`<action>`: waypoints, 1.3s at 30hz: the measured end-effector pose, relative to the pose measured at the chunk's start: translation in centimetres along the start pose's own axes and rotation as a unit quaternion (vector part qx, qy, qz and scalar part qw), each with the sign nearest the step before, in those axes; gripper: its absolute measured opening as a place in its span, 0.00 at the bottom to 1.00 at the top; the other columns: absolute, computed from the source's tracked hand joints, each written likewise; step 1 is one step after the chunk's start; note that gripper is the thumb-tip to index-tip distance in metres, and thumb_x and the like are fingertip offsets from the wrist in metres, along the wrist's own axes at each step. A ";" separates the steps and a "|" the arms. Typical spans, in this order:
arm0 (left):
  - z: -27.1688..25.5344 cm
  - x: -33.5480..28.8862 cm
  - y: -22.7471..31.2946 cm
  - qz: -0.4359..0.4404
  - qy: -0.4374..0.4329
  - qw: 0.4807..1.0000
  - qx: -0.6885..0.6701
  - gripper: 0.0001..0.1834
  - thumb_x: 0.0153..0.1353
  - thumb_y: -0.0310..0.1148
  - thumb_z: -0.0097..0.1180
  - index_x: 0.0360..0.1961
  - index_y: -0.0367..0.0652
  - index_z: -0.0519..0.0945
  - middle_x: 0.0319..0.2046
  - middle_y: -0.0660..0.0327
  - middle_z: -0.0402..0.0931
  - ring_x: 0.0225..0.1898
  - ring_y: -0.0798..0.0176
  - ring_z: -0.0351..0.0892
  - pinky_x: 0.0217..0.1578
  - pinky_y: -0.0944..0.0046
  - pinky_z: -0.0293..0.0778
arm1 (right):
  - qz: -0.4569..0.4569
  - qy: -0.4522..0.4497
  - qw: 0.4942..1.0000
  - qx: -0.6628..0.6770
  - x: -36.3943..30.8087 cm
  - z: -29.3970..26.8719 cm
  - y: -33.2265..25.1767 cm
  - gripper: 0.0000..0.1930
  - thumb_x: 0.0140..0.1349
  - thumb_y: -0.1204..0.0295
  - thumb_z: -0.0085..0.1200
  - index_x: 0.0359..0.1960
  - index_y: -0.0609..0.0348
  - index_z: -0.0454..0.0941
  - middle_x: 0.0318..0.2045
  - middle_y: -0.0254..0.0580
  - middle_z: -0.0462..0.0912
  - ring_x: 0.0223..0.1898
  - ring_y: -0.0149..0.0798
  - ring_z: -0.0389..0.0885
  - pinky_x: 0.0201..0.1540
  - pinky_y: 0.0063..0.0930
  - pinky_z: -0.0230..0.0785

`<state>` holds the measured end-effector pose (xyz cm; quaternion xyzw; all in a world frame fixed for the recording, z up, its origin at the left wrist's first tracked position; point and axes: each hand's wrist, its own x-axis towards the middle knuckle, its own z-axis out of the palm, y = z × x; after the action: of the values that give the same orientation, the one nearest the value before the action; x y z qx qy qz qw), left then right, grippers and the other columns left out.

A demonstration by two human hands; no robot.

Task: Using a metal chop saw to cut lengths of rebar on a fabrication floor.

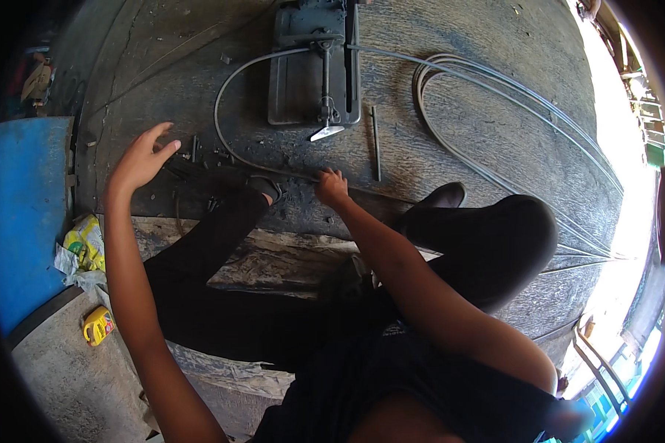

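The wire (224, 133) is in the person's right hand (332, 186), which sits below the machine (288, 85) — on its near side, toward the person — with the fingers curled round the wire and closed on it. From that hand the wire bows out to the left of the machine, then curves back up to meet its left side near the top of the lever (326, 77). Another length runs from the machine's right side to the coil (421, 96), which lies to the right of it; whether the two lengths join inside the machine is hidden.

The left hand (142, 162) is well to the left of the machine and a little below it, apart from the wire, its thumb and fingers spread. A short rod (376, 144) lies just right of the machine's near end, and dark scraps are strewn to the left and below.

Far left of the machine stands a blue panel (22, 214). Below and left of the machine, a yellow bag (87, 244) and, lower still, a yellow bottle (97, 327) carry print — too small to make out. The dark shirt (428, 369), well below the machine, bears a small pale mark, likewise unreadable.
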<state>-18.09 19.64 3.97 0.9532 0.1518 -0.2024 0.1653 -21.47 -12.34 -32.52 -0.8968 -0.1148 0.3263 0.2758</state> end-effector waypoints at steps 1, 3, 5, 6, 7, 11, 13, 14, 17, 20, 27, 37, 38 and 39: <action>-0.1 -0.1 0.0 -0.003 -0.013 1.000 0.015 0.33 0.67 0.48 0.58 0.66 0.37 0.70 0.61 0.43 0.74 0.54 0.49 0.79 0.56 0.55 0.72 | -0.010 0.007 1.000 -0.001 0.0 -0.1 0.0 0.20 0.60 0.69 0.53 0.54 0.53 0.81 0.58 0.45 0.74 0.63 0.55 0.68 0.61 0.55 0.64; -0.4 -0.2 0.0 -0.042 -0.046 0.997 0.035 0.33 0.67 0.48 0.58 0.66 0.37 0.70 0.61 0.43 0.74 0.55 0.49 0.79 0.56 0.55 0.72 | -0.010 0.005 1.000 -0.006 0.0 0.0 0.0 0.20 0.59 0.70 0.53 0.54 0.51 0.81 0.58 0.46 0.74 0.62 0.55 0.69 0.61 0.57 0.64; -1.1 -0.5 0.1 -0.043 -0.047 0.998 0.019 0.34 0.67 0.48 0.58 0.67 0.37 0.70 0.62 0.43 0.73 0.56 0.49 0.78 0.57 0.55 0.72 | -0.016 0.007 1.000 -0.022 0.0 0.2 0.0 0.19 0.60 0.70 0.52 0.54 0.49 0.81 0.58 0.46 0.74 0.62 0.55 0.69 0.61 0.57 0.63; -1.6 -0.7 0.2 -0.052 -0.046 0.998 0.002 0.34 0.67 0.48 0.58 0.67 0.37 0.69 0.62 0.44 0.72 0.57 0.49 0.78 0.57 0.54 0.72 | -0.019 0.009 0.999 -0.026 0.1 0.3 0.0 0.19 0.60 0.70 0.52 0.54 0.49 0.82 0.58 0.47 0.74 0.62 0.55 0.69 0.61 0.58 0.63; -2.1 -1.0 0.4 -0.041 -0.035 0.999 0.007 0.34 0.67 0.48 0.58 0.67 0.38 0.69 0.63 0.44 0.72 0.57 0.49 0.77 0.57 0.54 0.72 | -0.024 0.013 0.999 -0.028 0.1 0.4 0.0 0.19 0.60 0.70 0.51 0.54 0.48 0.82 0.57 0.47 0.74 0.62 0.55 0.70 0.60 0.58 0.63; -4.0 -2.3 1.3 -0.016 0.000 1.000 -0.020 0.34 0.67 0.48 0.58 0.68 0.40 0.69 0.63 0.45 0.71 0.58 0.50 0.76 0.58 0.54 0.71 | -0.038 0.022 0.999 -0.028 0.3 0.6 0.4 0.19 0.60 0.71 0.50 0.53 0.47 0.83 0.55 0.47 0.76 0.60 0.55 0.71 0.60 0.59 0.63; -4.8 -3.0 1.6 -0.020 0.007 0.999 -0.031 0.33 0.67 0.48 0.58 0.68 0.41 0.69 0.63 0.46 0.72 0.59 0.51 0.76 0.59 0.54 0.70 | -0.042 0.026 0.998 -0.023 0.4 0.8 0.7 0.18 0.60 0.72 0.50 0.52 0.47 0.83 0.54 0.47 0.76 0.60 0.55 0.70 0.60 0.58 0.62; -5.0 -3.2 1.6 -0.029 0.007 0.999 -0.033 0.33 0.67 0.48 0.58 0.68 0.41 0.69 0.63 0.46 0.72 0.59 0.51 0.76 0.59 0.54 0.70 | -0.043 0.029 0.998 -0.020 0.4 0.9 0.8 0.18 0.59 0.71 0.51 0.51 0.47 0.83 0.54 0.46 0.76 0.61 0.55 0.70 0.60 0.58 0.62; -5.4 -3.4 1.5 -0.040 0.004 0.999 -0.025 0.32 0.68 0.47 0.58 0.68 0.41 0.70 0.63 0.47 0.72 0.58 0.52 0.77 0.59 0.54 0.70 | -0.063 0.060 0.996 -0.011 0.5 1.3 1.3 0.17 0.59 0.71 0.52 0.49 0.49 0.84 0.52 0.49 0.77 0.58 0.55 0.73 0.58 0.55 0.65; -5.8 -3.5 1.1 -0.048 0.001 0.998 -0.029 0.32 0.68 0.47 0.58 0.68 0.42 0.69 0.63 0.47 0.72 0.58 0.52 0.77 0.59 0.55 0.69 | -0.099 0.134 0.980 0.104 0.8 1.1 2.4 0.13 0.59 0.70 0.53 0.44 0.56 0.85 0.44 0.55 0.82 0.49 0.56 0.80 0.52 0.51 0.71; -6.8 -3.9 -1.6 -0.081 0.015 0.995 -0.064 0.32 0.69 0.46 0.57 0.69 0.42 0.68 0.63 0.48 0.72 0.60 0.53 0.75 0.60 0.55 0.68 | 0.151 0.501 0.807 0.273 5.5 -8.7 10.2 0.13 0.60 0.68 0.53 0.31 0.67 0.83 0.28 0.60 0.83 0.31 0.63 0.83 0.38 0.51 0.72; -6.7 -1.9 -4.3 -0.126 -0.005 0.991 -0.039 0.31 0.70 0.43 0.56 0.69 0.39 0.67 0.63 0.47 0.72 0.63 0.50 0.72 0.63 0.54 0.66 | 0.228 0.349 0.475 0.775 19.4 -32.7 26.6 0.25 0.71 0.60 0.50 0.65 0.59 0.66 0.51 0.53 0.78 0.47 0.52 0.81 0.39 0.41 0.78; -6.6 -1.5 -4.1 -0.125 -0.011 0.991 -0.046 0.31 0.70 0.42 0.56 0.69 0.39 0.67 0.63 0.47 0.72 0.63 0.50 0.72 0.63 0.54 0.66 | 0.208 0.336 0.445 0.804 20.2 -33.6 27.8 0.24 0.72 0.60 0.50 0.65 0.58 0.66 0.51 0.54 0.77 0.48 0.53 0.79 0.41 0.43 0.79; -6.5 -1.1 -3.7 -0.133 -0.011 0.990 -0.044 0.31 0.70 0.42 0.56 0.69 0.39 0.67 0.63 0.47 0.72 0.63 0.50 0.72 0.62 0.53 0.66 | 0.187 0.320 0.416 0.831 20.8 -34.5 29.0 0.24 0.72 0.60 0.50 0.65 0.57 0.65 0.51 0.54 0.76 0.50 0.54 0.78 0.42 0.44 0.79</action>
<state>-18.23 25.14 9.10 0.9140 0.2840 -0.2262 0.1809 17.49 -42.63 -37.94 -0.2694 0.4790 -0.0044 0.8354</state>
